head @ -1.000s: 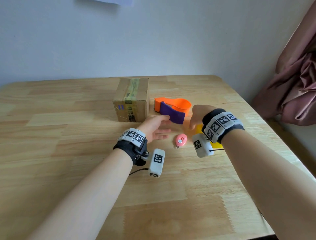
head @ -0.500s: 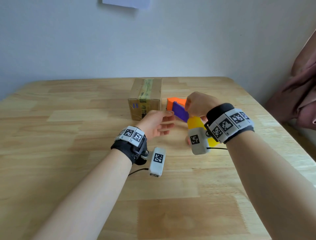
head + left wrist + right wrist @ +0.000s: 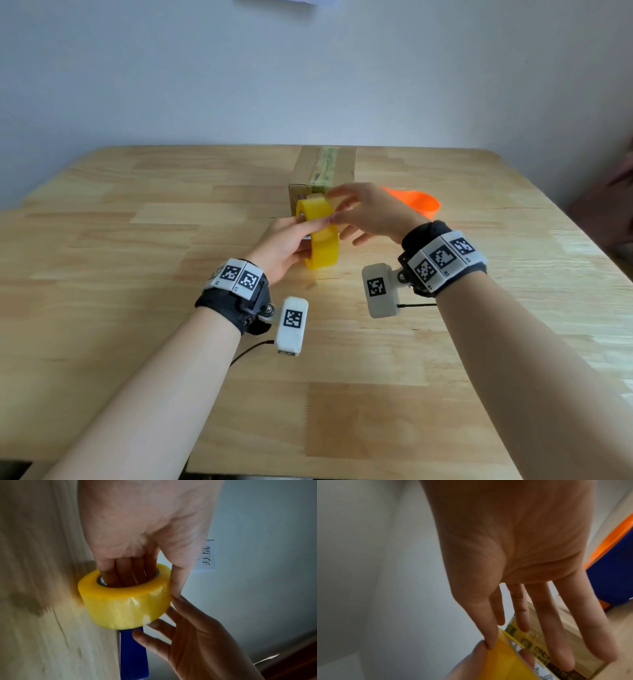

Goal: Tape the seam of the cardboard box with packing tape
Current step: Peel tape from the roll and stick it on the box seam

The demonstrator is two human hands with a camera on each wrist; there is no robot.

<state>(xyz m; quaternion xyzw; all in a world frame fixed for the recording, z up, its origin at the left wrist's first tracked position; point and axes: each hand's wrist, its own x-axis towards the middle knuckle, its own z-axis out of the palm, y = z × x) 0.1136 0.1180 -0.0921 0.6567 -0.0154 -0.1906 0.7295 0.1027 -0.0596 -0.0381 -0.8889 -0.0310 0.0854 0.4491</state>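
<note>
On wooden table (image 3: 137,308): cardboard box (image 3: 305,171), closed, far centre, contents hidden, front partly covered. Before it: yellow tape roll (image 3: 320,236), lifted; left hand (image 3: 284,246) fingers hooked through core. Right hand (image 3: 370,216) fingers extended, thumb on rim. Behind, half hidden: orange dispenser (image 3: 416,202).

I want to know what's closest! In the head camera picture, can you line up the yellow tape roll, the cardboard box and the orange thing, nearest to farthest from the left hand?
1. Yellow tape roll: held by the left hand itself, its fingers inside the core.
2. Cardboard box: just behind the roll, toward the wall.
3. Orange thing: farthest, off to the right, beyond the right hand.
</note>
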